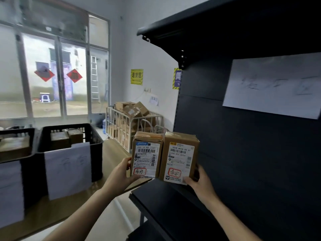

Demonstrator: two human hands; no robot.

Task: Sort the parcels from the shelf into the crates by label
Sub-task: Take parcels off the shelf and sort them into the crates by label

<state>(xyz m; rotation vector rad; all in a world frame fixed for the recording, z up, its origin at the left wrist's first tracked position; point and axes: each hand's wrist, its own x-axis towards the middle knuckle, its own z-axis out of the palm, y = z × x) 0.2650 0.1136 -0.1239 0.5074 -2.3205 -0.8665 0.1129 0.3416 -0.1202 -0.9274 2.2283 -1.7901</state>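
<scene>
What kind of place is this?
Likely a parcel sorting depot: the left hand grips the left parcel, the right hand the right parcel, both labelled; a black crate with paper sign; a wire cage holds boxes.

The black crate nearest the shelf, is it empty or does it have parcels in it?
Not empty: the black crate holds at least two brown cardboard parcels, visible over its rim behind the paper sign.

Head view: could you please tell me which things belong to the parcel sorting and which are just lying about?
Part of the job: left parcel, held by the left hand; right parcel, held by the right hand; shelf; near crate; far-left crate.
Lying about: wire cage of boxes; ladder outside; yellow wall sign.
</scene>
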